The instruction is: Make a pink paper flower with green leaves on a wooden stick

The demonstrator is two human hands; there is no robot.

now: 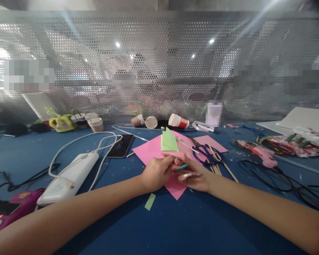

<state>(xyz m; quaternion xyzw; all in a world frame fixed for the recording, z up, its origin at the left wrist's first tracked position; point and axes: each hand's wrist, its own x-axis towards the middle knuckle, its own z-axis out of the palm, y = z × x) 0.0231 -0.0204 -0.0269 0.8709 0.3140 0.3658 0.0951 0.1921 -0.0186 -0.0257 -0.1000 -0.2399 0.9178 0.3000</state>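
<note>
My left hand (156,173) and my right hand (195,173) meet over pink paper (149,148) on the blue table. The left fingers are pinched together and touch the right fingertips; whatever lies between them is hidden. My right hand has its fingers curled, palm turned partly up, with a teal long nail and a shiny pale one showing. Just beyond the hands stands a folded light green paper (169,141) on the pink sheets. Dark blue-handled scissors (207,156) and several thin wooden sticks (230,170) lie beside my right hand. A small green strip (150,202) rests nearer me.
Left of my hands lie a black phone (121,146) and a white power strip (69,179) with a looped white cable. A pink glue gun (263,154) and black cord are on the right. Paper cups (178,120) line the back, before a perforated metal screen (159,71).
</note>
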